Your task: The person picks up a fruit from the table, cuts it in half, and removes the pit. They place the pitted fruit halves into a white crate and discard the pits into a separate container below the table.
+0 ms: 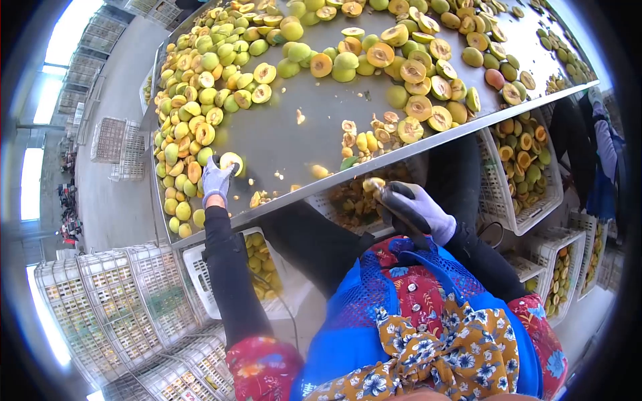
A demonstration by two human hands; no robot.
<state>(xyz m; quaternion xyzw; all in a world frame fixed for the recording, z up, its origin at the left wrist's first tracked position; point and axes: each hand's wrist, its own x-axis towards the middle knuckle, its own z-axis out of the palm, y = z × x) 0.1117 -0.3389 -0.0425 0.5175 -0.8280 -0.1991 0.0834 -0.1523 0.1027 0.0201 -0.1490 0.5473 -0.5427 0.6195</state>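
Note:
My left hand [217, 182], in a pale lilac glove with dark fingertips, reaches over the metal table's left part. Its fingers are closed on a pale yellow stone fruit half [231, 163]. Beside it lies a heap of yellow-green fruit [190, 127], whole and halved, like peaches or apricots. In front of my body, past the table's near edge, my right hand [428, 210] wears a similar glove. It is wrapped round a dark-handled tool [405, 212]. A small yellowish fruit piece [374, 184] shows at the tool's far end; the tip's shape cannot be made out.
The metal table [294, 144] has a raised near edge. Fruit scraps [364, 142] lie along it. Below stand a white crate [200, 274], a crate of scraps [354, 207] and a right-hand fruit crate [515, 200]. Stacked crates [127, 287] are at left. Another person's sleeve [605, 147] shows at far right.

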